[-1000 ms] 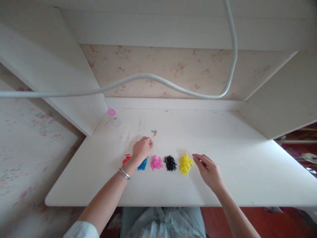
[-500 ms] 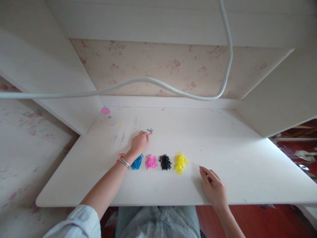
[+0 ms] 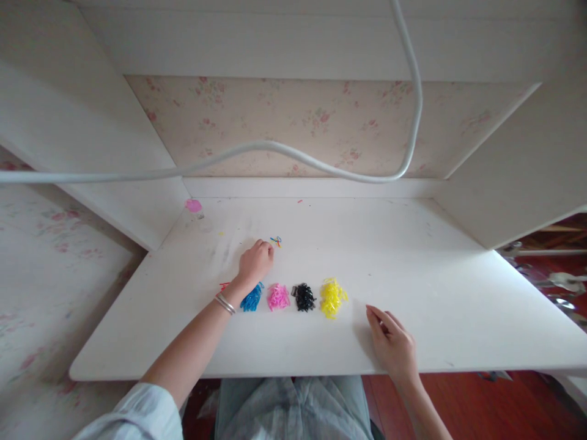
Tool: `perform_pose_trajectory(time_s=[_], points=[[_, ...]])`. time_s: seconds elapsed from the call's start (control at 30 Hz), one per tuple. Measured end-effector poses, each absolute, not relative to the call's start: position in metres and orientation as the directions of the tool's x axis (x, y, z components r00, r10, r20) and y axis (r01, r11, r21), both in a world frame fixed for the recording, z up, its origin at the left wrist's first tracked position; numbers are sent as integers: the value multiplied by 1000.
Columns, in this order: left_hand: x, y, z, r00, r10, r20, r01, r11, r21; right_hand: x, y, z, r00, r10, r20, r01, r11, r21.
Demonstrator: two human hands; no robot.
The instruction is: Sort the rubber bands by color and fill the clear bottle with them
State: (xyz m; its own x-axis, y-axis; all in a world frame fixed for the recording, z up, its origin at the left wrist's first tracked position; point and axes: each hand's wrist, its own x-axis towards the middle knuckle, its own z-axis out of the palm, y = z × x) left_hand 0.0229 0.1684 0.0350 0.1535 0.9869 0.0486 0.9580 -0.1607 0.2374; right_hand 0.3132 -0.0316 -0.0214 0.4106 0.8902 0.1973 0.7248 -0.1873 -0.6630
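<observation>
My left hand [image 3: 256, 260], with its fingers closed, is over the desk just beside a few mixed-colour small rubber bands [image 3: 276, 241]. Whatever its fingertips pinch is hidden. Below it lies a blue pile of rubber bands [image 3: 251, 298], and my wrist covers most of a red pile [image 3: 224, 285]. A pink pile [image 3: 278, 297], a black pile [image 3: 304, 297] and a yellow pile [image 3: 332, 298] continue the row to the right. Right of the yellow pile rests my right hand [image 3: 394, 342], fingers curled and pressed together; I cannot see anything in them.
A white cable [image 3: 275, 145] hangs across the view above the white desk [image 3: 293, 348]. At the back left is a small clear container with a pink top [image 3: 193, 205]. A tiny red piece [image 3: 299, 201] lies near the back edge. White side panels [image 3: 499, 165] flank the desk.
The pink bit by my left fingertips no longer shows, and the hand has drawn slightly away from the mixed bands. My right hand has kept its pose. The whole view shifted slightly.
</observation>
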Motion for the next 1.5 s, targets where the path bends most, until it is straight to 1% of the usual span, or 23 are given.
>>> perform_pose_trajectory(time_s=[0.13,0.27,0.33,0.5,0.67,0.8,0.9,1.0,1.03,1.1,1.17,1.2,1.3,1.37,1.43,1.47,1.5], points=[[9,136,48,137,989,47,955,-144,257,314,-32,-21,404,895,191,732,-191,-654],[-2,97,49,174,985,7,927,-167,335,315,-31,-21,392,899,197,747,-187,-638],[-3,82,46,180,984,-2,923,-168,347,314,-31,-20,387,900,198,753,-185,-631],[0,65,42,154,988,-3,940,-145,307,313,-31,-18,376,906,196,757,-179,-628],[4,63,42,159,986,-48,957,-142,254,312,-32,-20,370,907,202,761,-171,-626],[3,65,41,174,983,-51,954,-155,256,313,-33,-21,389,901,191,744,-185,-642],[-4,67,41,193,981,-12,935,-180,306,319,-30,-20,466,873,145,657,-231,-718],[-21,65,42,161,982,101,901,-188,390,324,-21,-13,554,828,88,537,-274,-798],[-30,63,42,138,979,152,883,-191,428,324,-16,-8,557,827,80,521,-273,-809],[-49,55,40,73,970,234,844,-185,504,317,-2,6,502,860,95,544,-228,-808],[-69,44,35,-12,964,267,822,-142,551,302,17,24,379,916,136,607,-135,-783],[-79,37,32,-59,961,271,825,-106,555,291,28,33,305,940,154,639,-83,-764],[-104,18,17,-176,946,271,831,-5,556,252,66,55,49,990,135,735,56,-675],[-115,8,5,-210,939,273,835,27,549,225,92,60,-118,989,93,799,150,-582],[-121,2,-5,-219,929,297,848,31,529,201,117,57,-179,984,-15,877,153,-455],[-123,-1,-9,-219,923,315,856,27,516,191,129,54,-168,982,-80,915,126,-383],[-123,-2,-13,-219,916,335,865,24,502,183,140,50,-157,983,-99,928,112,-355]])
